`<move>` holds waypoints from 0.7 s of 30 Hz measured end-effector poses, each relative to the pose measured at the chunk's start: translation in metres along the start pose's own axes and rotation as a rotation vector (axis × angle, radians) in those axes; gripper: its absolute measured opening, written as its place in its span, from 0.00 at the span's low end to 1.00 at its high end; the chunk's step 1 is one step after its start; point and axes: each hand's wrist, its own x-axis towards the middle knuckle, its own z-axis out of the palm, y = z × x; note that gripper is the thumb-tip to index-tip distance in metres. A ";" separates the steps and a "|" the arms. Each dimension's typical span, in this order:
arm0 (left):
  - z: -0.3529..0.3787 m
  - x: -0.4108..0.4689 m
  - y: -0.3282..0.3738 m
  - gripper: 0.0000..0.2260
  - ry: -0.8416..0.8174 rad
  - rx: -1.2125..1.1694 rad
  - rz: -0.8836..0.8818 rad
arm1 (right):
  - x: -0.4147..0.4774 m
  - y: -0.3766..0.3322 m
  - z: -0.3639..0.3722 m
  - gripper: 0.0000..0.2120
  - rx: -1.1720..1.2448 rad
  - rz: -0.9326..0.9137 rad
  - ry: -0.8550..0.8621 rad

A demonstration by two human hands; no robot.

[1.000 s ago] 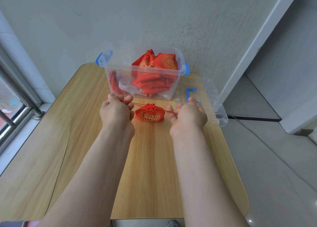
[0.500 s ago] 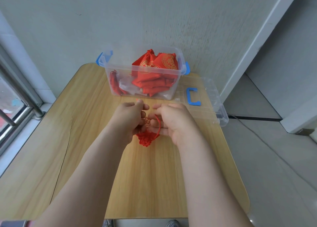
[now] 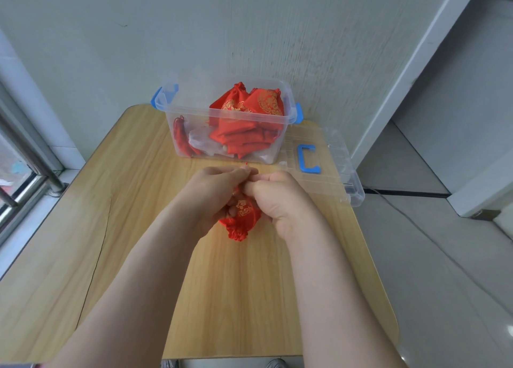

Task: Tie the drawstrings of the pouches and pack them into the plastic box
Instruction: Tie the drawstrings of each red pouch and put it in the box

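Left hand [image 3: 213, 198]: curled round pouch [image 3: 241, 224], now drawn against the right.
Right hand [image 3: 280, 198]: cord [image 3: 246, 163] pinched at pouch's 12 o'clock.

1 red pouch [image 3: 241, 220] w/ gold embroidery, cinched, gathered mouth pointing away from clear plastic box [image 3: 177, 128], near its front wall. Box upright, open-topped, blue latches. Pile of red pouches [image 3: 244, 128] inside, right half, poking above rim.
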 end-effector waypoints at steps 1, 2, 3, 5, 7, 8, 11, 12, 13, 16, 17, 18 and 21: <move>0.000 0.001 0.000 0.12 -0.012 0.007 -0.002 | -0.001 -0.002 -0.001 0.10 0.008 -0.001 0.017; -0.001 0.002 -0.001 0.13 -0.015 0.008 -0.009 | -0.003 -0.003 -0.002 0.09 0.016 0.000 0.047; -0.001 0.002 -0.001 0.14 -0.012 -0.001 -0.017 | -0.004 -0.005 -0.004 0.08 0.022 -0.007 0.079; -0.001 0.003 -0.001 0.14 -0.015 -0.049 -0.038 | -0.004 -0.005 -0.009 0.10 0.018 -0.031 0.142; -0.002 0.003 0.000 0.12 -0.046 -0.077 -0.052 | -0.003 -0.003 -0.014 0.11 0.017 -0.057 0.182; -0.004 0.004 -0.001 0.11 -0.070 -0.071 -0.054 | -0.004 -0.002 -0.015 0.11 0.011 -0.066 0.194; -0.010 0.005 -0.005 0.09 -0.106 -0.016 -0.055 | -0.003 0.001 -0.017 0.12 -0.033 -0.091 0.224; -0.011 0.005 -0.006 0.08 -0.100 -0.011 -0.059 | -0.003 0.001 -0.017 0.11 -0.043 -0.100 0.244; -0.011 0.005 -0.007 0.07 -0.096 -0.017 -0.064 | 0.000 0.002 -0.018 0.08 -0.051 -0.114 0.267; -0.011 0.003 -0.005 0.05 -0.077 -0.011 -0.084 | 0.000 0.001 -0.019 0.11 -0.047 -0.125 0.315; -0.011 0.002 -0.005 0.05 -0.073 0.009 -0.084 | -0.001 0.001 -0.021 0.12 -0.039 -0.136 0.303; -0.011 0.002 -0.004 0.05 -0.072 0.035 -0.083 | -0.002 0.000 -0.023 0.11 -0.039 -0.153 0.286; -0.014 0.001 -0.003 0.04 -0.089 0.112 -0.077 | -0.007 -0.003 -0.029 0.10 -0.045 -0.241 0.197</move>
